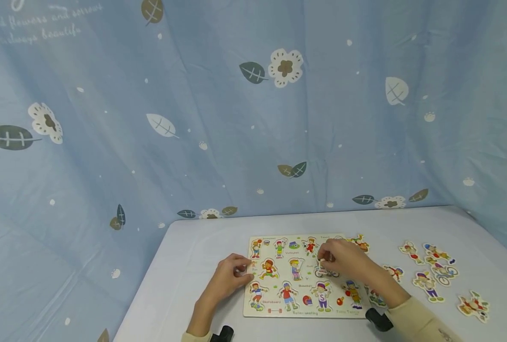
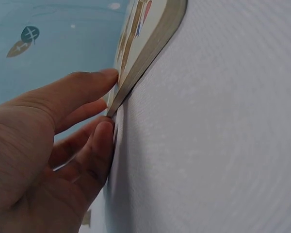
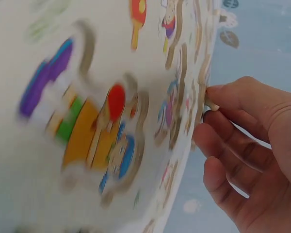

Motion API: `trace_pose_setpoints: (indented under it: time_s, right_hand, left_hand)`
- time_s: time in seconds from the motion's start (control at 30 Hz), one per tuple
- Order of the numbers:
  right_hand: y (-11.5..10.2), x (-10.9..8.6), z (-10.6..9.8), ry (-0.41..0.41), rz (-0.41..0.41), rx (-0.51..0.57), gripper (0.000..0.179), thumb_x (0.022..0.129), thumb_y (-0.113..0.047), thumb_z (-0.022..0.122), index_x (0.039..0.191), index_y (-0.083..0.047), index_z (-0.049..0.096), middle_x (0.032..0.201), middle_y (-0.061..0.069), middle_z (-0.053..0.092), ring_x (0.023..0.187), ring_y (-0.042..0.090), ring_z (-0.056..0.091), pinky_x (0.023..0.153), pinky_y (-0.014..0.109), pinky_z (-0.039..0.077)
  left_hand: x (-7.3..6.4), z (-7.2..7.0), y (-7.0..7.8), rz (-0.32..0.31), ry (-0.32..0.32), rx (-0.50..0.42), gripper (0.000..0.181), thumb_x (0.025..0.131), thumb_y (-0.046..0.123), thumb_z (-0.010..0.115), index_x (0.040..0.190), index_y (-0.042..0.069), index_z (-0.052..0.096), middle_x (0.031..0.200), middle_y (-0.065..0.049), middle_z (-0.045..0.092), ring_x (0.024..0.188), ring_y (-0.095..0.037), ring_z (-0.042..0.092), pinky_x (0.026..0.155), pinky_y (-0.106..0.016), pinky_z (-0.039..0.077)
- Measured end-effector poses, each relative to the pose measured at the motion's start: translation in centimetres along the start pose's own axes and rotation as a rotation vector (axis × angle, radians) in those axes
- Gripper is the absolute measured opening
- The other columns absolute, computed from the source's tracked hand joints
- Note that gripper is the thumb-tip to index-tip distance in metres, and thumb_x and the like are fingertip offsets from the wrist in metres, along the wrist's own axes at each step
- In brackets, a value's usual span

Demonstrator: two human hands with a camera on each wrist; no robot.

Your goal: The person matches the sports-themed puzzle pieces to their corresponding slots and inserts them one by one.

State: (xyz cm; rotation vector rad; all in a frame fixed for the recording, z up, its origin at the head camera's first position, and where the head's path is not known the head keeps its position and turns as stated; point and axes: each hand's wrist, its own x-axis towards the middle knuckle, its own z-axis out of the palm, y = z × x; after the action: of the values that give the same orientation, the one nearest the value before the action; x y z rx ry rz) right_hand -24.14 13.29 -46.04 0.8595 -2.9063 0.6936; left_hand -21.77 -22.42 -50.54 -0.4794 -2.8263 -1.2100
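Note:
A wooden sports picture puzzle board point(image 1: 274, 285) lies flat on the table with several figure pieces on it. My left hand point(image 1: 229, 275) rests at its left edge, fingertips touching the rim of the board in the left wrist view, where the hand point(image 2: 63, 131) shows thumb and fingers slightly bent. My right hand point(image 1: 345, 259) is over the board's right middle, beside the bicycle picture point(image 1: 326, 273). Between its thumb and forefinger it pinches a small pale-edged puzzle piece point(image 3: 212, 105), mostly hidden by the fingers. A table tennis figure point(image 1: 353, 294) sits on the board below that hand.
Loose figure pieces lie right of the board: a cyclist point(image 1: 444, 271), a girl in a cap point(image 1: 427, 286), a red-clad figure point(image 1: 411, 251) and another at far right point(image 1: 474, 306). One piece point(image 1: 359, 243) lies by the upper right corner. A blue patterned curtain point(image 1: 219, 118) hangs behind the white table point(image 1: 185, 247).

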Motion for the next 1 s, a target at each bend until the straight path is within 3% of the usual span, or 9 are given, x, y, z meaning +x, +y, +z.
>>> trace_pose_setpoints:
  time_s: [0.17,0.37,0.5,0.77,1.0]
  right_hand:
    - [-0.6,1.2,1.0,0.036,-0.03,-0.042,0.006,0.083,-0.015,0.076,0.085,-0.018,0.071,0.078,-0.011,0.059,0.066,-0.002,0.049,0.056,0.017,0.043]
    - [-1.5,2.4,1.2,0.043,0.013,-0.094,0.007,0.082,-0.016,0.077,0.085,-0.018,0.07,0.08,-0.009,0.06,0.068,0.0,0.05,0.057,0.019,0.043]
    - [-2.1,3.4,1.3,0.04,0.021,-0.076,0.006,0.084,-0.016,0.076,0.087,-0.018,0.071,0.082,-0.008,0.061,0.069,0.002,0.051,0.058,0.02,0.043]
    - [-3.3,5.4,2.4,0.056,-0.057,-0.045,0.005,0.086,-0.014,0.074,0.09,-0.013,0.072,0.085,-0.004,0.063,0.072,0.007,0.057,0.058,0.021,0.046]
    - [-4.0,6.6,4.0,0.043,-0.021,-0.071,0.004,0.088,-0.015,0.072,0.091,-0.012,0.073,0.086,-0.003,0.063,0.07,0.006,0.054,0.058,0.023,0.044]
  left_hand:
    - [0.0,0.0,0.0,0.006,-0.003,0.002,0.037,0.081,0.022,0.079,0.113,0.004,0.072,0.109,-0.005,0.064,0.089,-0.014,0.06,0.072,-0.019,0.053]
    - [0.0,0.0,0.0,0.009,-0.002,0.007,0.037,0.081,0.022,0.08,0.113,0.004,0.072,0.109,-0.005,0.064,0.089,-0.013,0.06,0.073,-0.019,0.053]
    - [0.0,0.0,0.0,0.003,0.0,0.008,0.038,0.081,0.022,0.08,0.113,0.004,0.072,0.108,-0.005,0.064,0.088,-0.013,0.06,0.073,-0.019,0.053]
    - [-0.1,0.0,-0.1,-0.006,-0.006,0.005,0.039,0.081,0.023,0.08,0.114,0.003,0.072,0.109,-0.005,0.064,0.089,-0.014,0.06,0.072,-0.019,0.053]
    - [0.0,0.0,0.0,0.002,-0.005,0.008,0.04,0.081,0.023,0.08,0.114,0.003,0.072,0.109,-0.006,0.064,0.088,-0.015,0.06,0.072,-0.02,0.053]
